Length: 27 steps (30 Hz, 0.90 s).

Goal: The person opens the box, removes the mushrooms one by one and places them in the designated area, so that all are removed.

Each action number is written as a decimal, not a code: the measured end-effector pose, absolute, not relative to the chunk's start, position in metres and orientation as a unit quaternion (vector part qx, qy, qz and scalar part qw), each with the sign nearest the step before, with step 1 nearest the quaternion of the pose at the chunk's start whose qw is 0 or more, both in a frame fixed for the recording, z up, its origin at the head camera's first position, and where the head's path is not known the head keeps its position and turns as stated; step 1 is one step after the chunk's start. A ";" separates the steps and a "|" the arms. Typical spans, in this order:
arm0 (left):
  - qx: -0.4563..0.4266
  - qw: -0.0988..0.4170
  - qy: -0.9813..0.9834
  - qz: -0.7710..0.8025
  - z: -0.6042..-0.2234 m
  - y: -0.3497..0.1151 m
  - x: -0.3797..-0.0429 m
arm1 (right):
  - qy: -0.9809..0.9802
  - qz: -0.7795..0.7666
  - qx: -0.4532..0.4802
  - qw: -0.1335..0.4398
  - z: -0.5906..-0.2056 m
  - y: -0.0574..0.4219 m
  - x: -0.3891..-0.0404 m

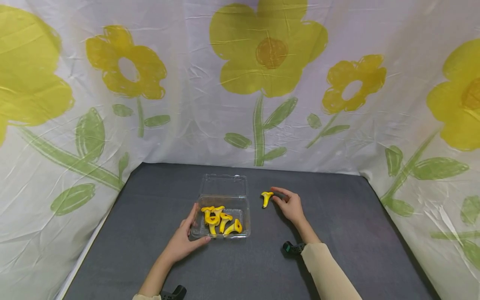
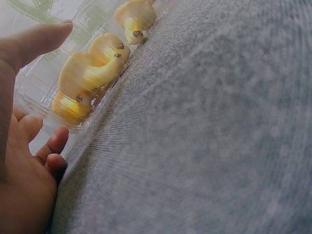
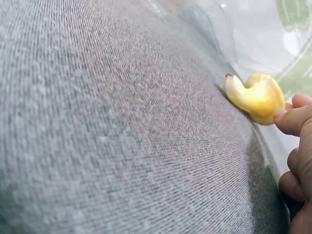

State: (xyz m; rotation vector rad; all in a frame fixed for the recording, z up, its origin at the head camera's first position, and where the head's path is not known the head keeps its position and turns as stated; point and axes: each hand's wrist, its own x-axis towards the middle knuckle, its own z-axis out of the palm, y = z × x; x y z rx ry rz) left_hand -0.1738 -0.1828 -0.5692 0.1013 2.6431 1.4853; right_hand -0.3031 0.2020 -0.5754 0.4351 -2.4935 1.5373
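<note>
A clear plastic clamshell box (image 1: 245, 210) stands with its lid raised at the back. Several yellow chanterelle mushrooms (image 1: 226, 220) lie inside it, and their stem ends show through the wall in the left wrist view. My left hand (image 1: 181, 241) spans the box's near left corner, thumb extended along the front wall and fingers along the left side. To the right of the box, my right hand (image 1: 290, 206) pinches a single chanterelle mushroom (image 1: 266, 198) by its cap, between thumb and fingertips. Its pale stem points away from the fingers in the right wrist view (image 3: 236, 90).
A dark grey cloth (image 1: 225, 275) covers the table. Behind and at both sides hangs a white curtain (image 1: 191, 104) printed with yellow flowers and green leaves. A black band (image 1: 294, 248) is on the right wrist, and another black device (image 1: 174, 293) shows at the left wrist.
</note>
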 end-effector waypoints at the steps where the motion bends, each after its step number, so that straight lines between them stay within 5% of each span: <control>1: 0.033 0.054 0.870 0.488 -0.569 -0.183 -0.174 | -0.837 0.520 0.143 0.088 -0.574 0.202 -0.302; 27: 0.021 0.052 0.872 0.486 -0.570 -0.182 -0.174 | -0.813 0.548 0.122 0.155 -0.551 0.152 -0.259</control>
